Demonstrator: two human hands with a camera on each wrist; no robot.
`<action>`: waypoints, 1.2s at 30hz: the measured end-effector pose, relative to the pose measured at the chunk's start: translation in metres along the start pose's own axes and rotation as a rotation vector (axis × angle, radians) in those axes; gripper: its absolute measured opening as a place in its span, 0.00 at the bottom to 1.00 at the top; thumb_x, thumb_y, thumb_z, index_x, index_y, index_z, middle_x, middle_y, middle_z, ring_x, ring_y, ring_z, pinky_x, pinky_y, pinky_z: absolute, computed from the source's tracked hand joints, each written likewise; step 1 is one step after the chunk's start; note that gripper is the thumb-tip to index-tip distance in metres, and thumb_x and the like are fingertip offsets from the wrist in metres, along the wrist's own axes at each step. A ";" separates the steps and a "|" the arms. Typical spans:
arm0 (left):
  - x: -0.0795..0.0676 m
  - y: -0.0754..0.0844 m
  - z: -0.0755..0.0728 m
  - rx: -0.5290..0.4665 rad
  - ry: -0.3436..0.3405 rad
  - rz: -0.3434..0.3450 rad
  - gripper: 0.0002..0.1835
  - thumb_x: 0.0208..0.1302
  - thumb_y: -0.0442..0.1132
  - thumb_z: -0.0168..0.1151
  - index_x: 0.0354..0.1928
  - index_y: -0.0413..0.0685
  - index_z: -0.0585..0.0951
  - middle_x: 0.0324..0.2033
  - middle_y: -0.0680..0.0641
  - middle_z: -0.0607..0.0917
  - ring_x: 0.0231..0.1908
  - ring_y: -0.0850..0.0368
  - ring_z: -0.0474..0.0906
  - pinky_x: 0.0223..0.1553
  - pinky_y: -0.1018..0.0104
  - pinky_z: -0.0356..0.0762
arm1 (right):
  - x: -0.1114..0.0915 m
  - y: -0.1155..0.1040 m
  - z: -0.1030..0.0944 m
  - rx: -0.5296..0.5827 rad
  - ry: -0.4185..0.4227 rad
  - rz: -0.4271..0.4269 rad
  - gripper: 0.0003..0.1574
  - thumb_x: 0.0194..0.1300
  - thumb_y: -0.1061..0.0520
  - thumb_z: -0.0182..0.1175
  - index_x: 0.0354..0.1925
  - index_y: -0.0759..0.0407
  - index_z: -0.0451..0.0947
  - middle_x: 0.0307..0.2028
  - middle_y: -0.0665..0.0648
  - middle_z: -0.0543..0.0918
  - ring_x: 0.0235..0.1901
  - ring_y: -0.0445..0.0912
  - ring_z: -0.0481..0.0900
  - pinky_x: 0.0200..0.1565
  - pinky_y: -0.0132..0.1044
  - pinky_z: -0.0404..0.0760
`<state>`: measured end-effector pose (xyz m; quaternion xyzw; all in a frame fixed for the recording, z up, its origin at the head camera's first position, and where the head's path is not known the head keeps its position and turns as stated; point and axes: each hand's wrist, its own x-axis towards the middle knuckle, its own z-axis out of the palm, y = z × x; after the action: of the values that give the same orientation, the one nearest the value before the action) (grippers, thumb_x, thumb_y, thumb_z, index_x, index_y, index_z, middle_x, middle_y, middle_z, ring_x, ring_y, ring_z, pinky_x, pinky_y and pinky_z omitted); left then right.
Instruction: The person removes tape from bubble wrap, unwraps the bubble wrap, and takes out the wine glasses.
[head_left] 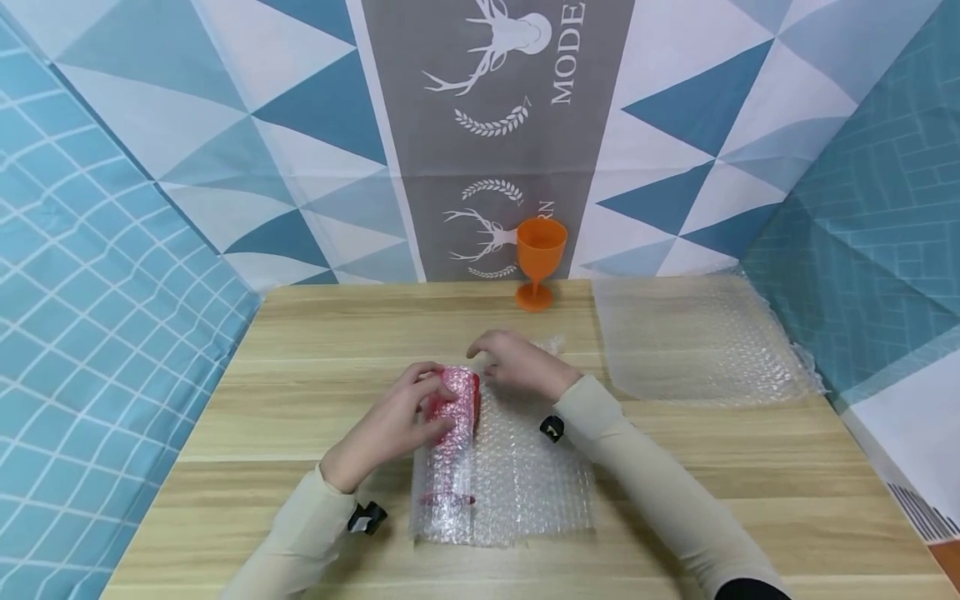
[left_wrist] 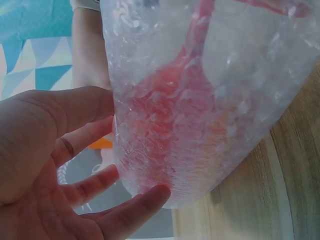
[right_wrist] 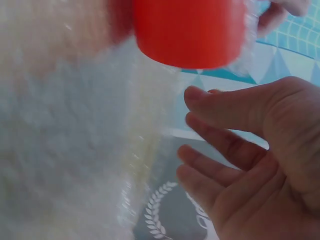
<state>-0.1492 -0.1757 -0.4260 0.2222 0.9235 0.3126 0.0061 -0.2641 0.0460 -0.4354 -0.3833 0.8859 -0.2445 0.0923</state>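
A red goblet (head_left: 476, 400) lies on its side on a bubble wrap sheet (head_left: 532, 475), one layer folded over it. Its cup end points away from me; the stem and foot show through the plastic toward the near edge. My left hand (head_left: 397, 417) holds the wrapped cup part, fingers and thumb bent about it; in the left wrist view the fingertips (left_wrist: 157, 195) touch the plastic. My right hand (head_left: 521, 362) hovers over the far part of the sheet, right of the cup's mouth. In the right wrist view its loosely bent fingers hold nothing, below the red cup (right_wrist: 192, 35).
An orange goblet (head_left: 540, 258) stands upright at the table's back edge. Another bubble wrap sheet (head_left: 675, 342) lies flat at the back right. Patterned cloth walls (head_left: 300, 167) rise behind and at both sides of the wooden table (head_left: 247, 400).
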 end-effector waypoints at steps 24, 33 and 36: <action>-0.001 -0.004 -0.001 -0.046 0.007 -0.015 0.13 0.60 0.40 0.76 0.45 0.53 0.83 0.68 0.39 0.71 0.47 0.50 0.80 0.47 0.57 0.83 | 0.010 0.014 0.028 0.068 0.137 0.045 0.09 0.71 0.59 0.65 0.45 0.58 0.90 0.42 0.54 0.91 0.45 0.47 0.88 0.55 0.41 0.85; -0.001 -0.004 0.000 -0.079 0.007 -0.026 0.13 0.60 0.39 0.76 0.44 0.53 0.83 0.68 0.39 0.70 0.48 0.46 0.82 0.50 0.55 0.87 | 0.013 0.014 0.025 0.073 0.163 0.074 0.09 0.71 0.58 0.65 0.45 0.60 0.89 0.42 0.55 0.91 0.45 0.48 0.88 0.54 0.41 0.86; -0.001 -0.004 0.000 -0.078 0.006 -0.022 0.13 0.59 0.38 0.76 0.45 0.53 0.84 0.69 0.39 0.70 0.49 0.47 0.82 0.50 0.56 0.87 | 0.014 0.015 0.024 0.074 0.170 0.091 0.09 0.71 0.58 0.65 0.45 0.60 0.89 0.42 0.55 0.91 0.45 0.48 0.88 0.54 0.41 0.86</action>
<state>-0.1497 -0.1789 -0.4284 0.2109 0.9130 0.3489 0.0154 -0.2748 0.0353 -0.4634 -0.3169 0.8974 -0.3042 0.0417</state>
